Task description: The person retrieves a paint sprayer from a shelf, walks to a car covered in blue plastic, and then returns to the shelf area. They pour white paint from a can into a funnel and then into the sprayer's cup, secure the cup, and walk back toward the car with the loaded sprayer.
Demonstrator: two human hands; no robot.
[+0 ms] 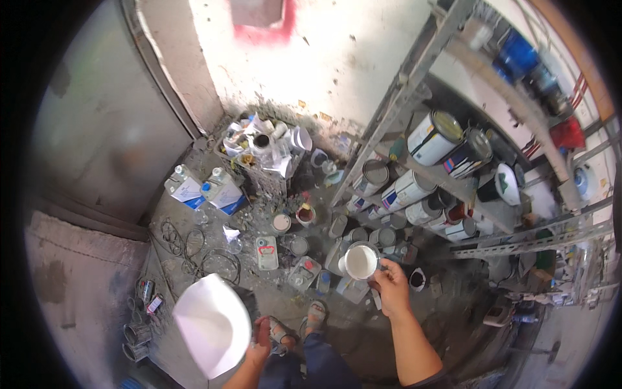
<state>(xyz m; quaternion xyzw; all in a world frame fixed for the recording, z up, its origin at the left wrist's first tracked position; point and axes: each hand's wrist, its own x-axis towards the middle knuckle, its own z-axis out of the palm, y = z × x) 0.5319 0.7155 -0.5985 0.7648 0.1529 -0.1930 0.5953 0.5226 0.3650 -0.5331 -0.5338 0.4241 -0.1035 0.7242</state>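
A large white paper cone [211, 323], its wide mouth facing up, is in my left hand [260, 340], which grips it by its right edge. My right hand [392, 288] holds a round cup or can [361, 261] by its right rim; a whitish, paint-like coating or content shows inside. I cannot tell how full it is. The two hands are well apart, and the cup is above several containers on the floor. Below and behind my right hand lies a clear plastic container [353, 291].
A crate [272, 182] heaped with used paper and cups stands by the wall. Two rectangular cans [223, 192] are left of it. Coiled cable [187, 250] lies on the floor. Several paint cans [432, 138] fill the metal shelving [388, 109] at right. A jug [266, 255] stands ahead of my feet.
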